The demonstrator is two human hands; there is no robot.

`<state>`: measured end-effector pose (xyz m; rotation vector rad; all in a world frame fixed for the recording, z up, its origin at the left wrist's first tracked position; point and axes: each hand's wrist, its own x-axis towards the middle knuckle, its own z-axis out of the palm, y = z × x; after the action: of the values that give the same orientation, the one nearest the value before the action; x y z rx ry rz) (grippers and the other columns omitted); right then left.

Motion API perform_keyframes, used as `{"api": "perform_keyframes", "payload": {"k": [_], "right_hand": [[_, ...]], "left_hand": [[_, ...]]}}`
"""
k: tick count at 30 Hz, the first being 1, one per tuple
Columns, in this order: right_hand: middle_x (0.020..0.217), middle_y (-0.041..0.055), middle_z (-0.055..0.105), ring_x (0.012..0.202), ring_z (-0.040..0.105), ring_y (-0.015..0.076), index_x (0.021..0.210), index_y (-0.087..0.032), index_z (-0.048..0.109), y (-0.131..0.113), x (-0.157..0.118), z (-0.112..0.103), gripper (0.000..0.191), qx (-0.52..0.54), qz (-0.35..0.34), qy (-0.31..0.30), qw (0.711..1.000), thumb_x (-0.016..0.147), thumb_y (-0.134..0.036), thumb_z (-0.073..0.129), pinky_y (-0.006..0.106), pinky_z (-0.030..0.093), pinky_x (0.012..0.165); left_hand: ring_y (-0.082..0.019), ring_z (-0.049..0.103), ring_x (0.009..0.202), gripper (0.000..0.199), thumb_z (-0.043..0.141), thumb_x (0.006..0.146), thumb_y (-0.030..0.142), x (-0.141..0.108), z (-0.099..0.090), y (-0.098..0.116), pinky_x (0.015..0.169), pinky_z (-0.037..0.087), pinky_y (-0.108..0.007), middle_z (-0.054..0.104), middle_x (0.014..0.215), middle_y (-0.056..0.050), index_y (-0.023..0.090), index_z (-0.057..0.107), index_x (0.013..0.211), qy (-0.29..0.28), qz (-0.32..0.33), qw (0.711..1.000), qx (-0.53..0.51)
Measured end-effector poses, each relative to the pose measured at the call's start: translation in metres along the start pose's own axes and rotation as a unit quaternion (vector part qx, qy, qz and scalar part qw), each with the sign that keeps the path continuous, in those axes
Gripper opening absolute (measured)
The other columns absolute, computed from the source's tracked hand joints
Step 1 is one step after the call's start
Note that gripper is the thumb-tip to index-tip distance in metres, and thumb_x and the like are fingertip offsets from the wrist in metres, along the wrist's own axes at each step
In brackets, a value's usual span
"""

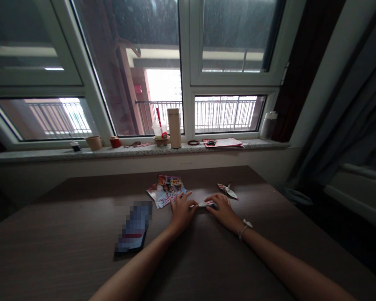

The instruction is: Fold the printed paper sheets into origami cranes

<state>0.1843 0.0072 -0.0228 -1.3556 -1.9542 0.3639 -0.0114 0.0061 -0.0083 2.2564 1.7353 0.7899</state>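
Observation:
A small folded paper with red and white print lies on the table between my hands. My left hand pinches its left end between thumb and finger. My right hand, with a bracelet at the wrist, is closed on the other end and hides part of it. Behind my right hand sits a folded paper crane. Several colourful printed sheets lie fanned out just beyond my left hand.
Left of my forearm lies a phone, its screen blurred out. The brown table ends before a stone windowsill. On the sill stand a tan thermos, a lidded drink cup, a paper cup and a grey bottle.

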Motion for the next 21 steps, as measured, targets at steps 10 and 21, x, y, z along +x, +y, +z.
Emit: {"api": "perform_keyframes", "payload": {"k": [10, 21], "right_hand": [[0.1, 0.0043, 0.064, 0.104, 0.054, 0.0236, 0.091, -0.026, 0.074, 0.0014, 0.0001, 0.0003, 0.008, -0.014, -0.054, 0.059, 0.997, 0.086, -0.028, 0.068, 0.041, 0.036, 0.098], [0.096, 0.0036, 0.064, 0.102, 0.055, 0.0226, 0.076, -0.023, 0.072, 0.002, 0.0008, -0.0006, 0.007, 0.023, -0.001, 0.066, 0.998, 0.082, -0.027, 0.07, 0.039, 0.036, 0.096]], "left_hand": [[-0.031, 0.036, 0.134, 0.012, 0.064, 0.088, 0.025, 0.004, 0.0054, -0.0026, 0.112, 0.02, -0.062, 0.057, 0.138, -0.005, 0.025, 0.075, 0.083, 0.067, 0.033, 0.997, -0.018], [-0.029, 0.043, 0.127, 0.007, 0.072, 0.081, 0.02, 0.005, 0.0035, -0.0005, 0.109, 0.03, -0.055, 0.057, 0.133, -0.006, 0.023, 0.074, 0.074, 0.126, 0.034, 0.991, -0.034]]}}
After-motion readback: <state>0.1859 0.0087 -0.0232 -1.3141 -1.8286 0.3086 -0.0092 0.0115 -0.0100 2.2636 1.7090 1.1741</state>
